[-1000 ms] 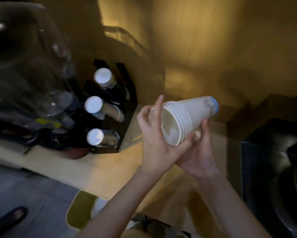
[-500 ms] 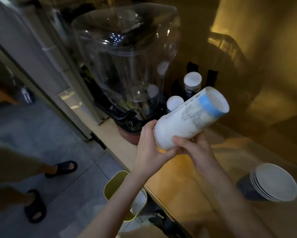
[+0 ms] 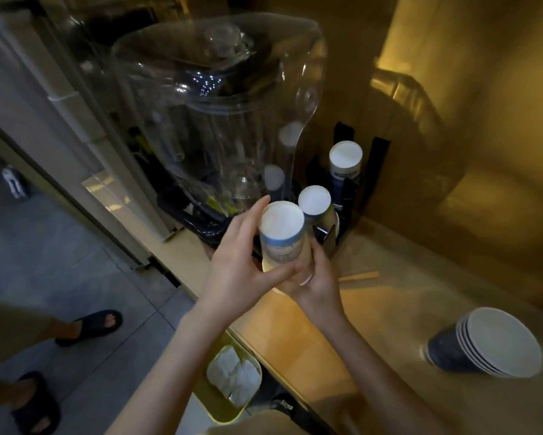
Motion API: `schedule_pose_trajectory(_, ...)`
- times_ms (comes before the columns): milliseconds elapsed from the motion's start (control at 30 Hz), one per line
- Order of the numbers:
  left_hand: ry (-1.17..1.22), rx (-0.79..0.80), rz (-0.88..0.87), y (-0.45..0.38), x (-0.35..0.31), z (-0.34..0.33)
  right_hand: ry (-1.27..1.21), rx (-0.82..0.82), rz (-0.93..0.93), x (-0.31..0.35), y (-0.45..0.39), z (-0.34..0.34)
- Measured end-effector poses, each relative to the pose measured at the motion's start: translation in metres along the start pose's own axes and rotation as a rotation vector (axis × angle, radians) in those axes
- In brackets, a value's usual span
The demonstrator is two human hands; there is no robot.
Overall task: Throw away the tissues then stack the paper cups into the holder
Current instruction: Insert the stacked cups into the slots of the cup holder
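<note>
Over the black holder (image 3: 342, 211), the left hand (image 3: 241, 265) and right hand (image 3: 318, 277) both grip a cup stack (image 3: 282, 237), bottoms up; tissues (image 3: 234, 376) lie in the bin (image 3: 220, 412), so stacking is on; next, lower it straight into the front slot; more cups (image 3: 490, 343) wait.

We see a stack of paper cups (image 3: 282, 233), matt white with a printed blue band. The cups in the holder (image 3: 345, 196) are the same matt paper, and the holder itself looks like black, slightly glossy plastic. The large jug (image 3: 220, 120) is clear, shiny plastic catching glints. The counter (image 3: 373, 324) looks like smooth wood under a glossy sheen. The bin (image 3: 223, 400) is smooth yellow-green plastic holding crumpled white tissues (image 3: 234, 376).
</note>
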State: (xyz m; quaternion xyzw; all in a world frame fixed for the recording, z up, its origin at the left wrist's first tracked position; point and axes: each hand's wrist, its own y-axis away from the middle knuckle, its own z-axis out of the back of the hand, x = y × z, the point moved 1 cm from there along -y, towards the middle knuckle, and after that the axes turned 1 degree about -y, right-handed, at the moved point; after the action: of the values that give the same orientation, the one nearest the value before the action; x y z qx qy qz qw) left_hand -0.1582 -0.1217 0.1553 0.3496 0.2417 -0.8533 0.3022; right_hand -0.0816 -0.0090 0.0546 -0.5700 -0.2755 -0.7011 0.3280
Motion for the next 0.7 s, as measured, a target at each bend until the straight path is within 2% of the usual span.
schedule_pose_trajectory(167,-0.135,-0.151,-0.188,-0.002,-0.015,0.01,0.001,-0.042,0.062,0.025,-0.005,0.006)
schedule_pose_trajectory(333,-0.145,-0.208,-0.196,-0.014,-0.018,0.012,0.046,-0.031,0.106,0.037,-0.016,0.006)
schedule_pose_trajectory(600,-0.221,-0.137,-0.131,-0.015,0.02,-0.007,0.23,0.008,0.001,0.002,-0.027,-0.008)
schedule_pose_trajectory(700,-0.24,-0.071,-0.065,-0.016,0.03,-0.015,0.206,0.06,-0.066,-0.012,-0.028,-0.007)
